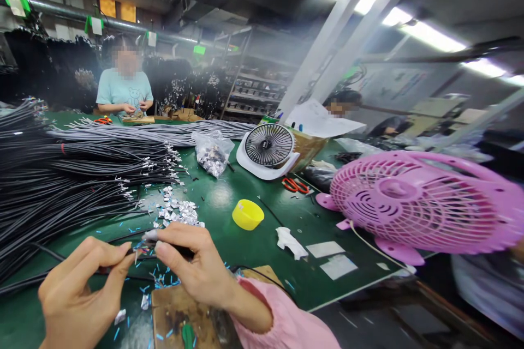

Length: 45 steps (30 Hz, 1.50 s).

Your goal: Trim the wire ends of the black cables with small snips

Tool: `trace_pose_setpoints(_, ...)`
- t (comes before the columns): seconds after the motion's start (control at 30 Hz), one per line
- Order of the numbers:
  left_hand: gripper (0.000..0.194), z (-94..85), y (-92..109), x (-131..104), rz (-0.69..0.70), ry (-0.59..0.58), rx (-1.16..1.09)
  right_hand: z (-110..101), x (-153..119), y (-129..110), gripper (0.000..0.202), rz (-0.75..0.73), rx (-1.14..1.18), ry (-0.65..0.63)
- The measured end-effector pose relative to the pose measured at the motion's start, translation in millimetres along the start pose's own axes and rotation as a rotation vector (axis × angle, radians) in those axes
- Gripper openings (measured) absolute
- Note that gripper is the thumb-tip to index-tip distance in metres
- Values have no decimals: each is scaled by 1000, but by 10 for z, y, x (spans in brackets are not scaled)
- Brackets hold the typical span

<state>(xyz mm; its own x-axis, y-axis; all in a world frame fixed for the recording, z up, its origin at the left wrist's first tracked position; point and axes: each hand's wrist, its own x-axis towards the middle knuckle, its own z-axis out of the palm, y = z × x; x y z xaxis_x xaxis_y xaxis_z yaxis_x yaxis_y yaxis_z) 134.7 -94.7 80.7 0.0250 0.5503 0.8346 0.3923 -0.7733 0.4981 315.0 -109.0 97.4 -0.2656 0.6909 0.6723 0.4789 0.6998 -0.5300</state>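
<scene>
2 hands (84, 283) (192, 262), apparently 1 cable (130, 251) held

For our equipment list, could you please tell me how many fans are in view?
2: a large pink fan on the right, and a smaller white fan left of it on the green table. Others may be hidden.

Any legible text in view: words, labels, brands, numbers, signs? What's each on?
None readable.
Small fan: pale mark on hub, too small.
Hanging tag: no legible writing.
Teal shirt: bear drawing, no readable words.
Wall sheets: too blurred.
Pink fan: no lettering I can make out.
</scene>
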Motion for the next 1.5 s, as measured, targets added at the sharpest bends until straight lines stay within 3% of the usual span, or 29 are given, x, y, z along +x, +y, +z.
trace_pose_setpoints(0.17, 13, -11, 32, 6, -54, 15, -40, 0, 13, 29, 44, 80, 30, 62)
trace_pose_setpoints(0.37, 13, -8, 26, 13, -58, 2, -46, -16, 49, -17, 40, 26, 139, 45)
trace_pose_setpoints(0.67, 13, -3, 19, 1, -55, -4, -13, 32, -163, 155, 29, 101, 118, 55)
trace_pose_setpoints(0.9, 12, -24, 21, 13, -70, 2, -34, 7, -39, 43, 42, 43, 58, 44)
trace_pose_setpoints(1.5, 18, -2, 3, -53, -80, 6, 58, 54, -198, 182, 31, 159, 108, 38)
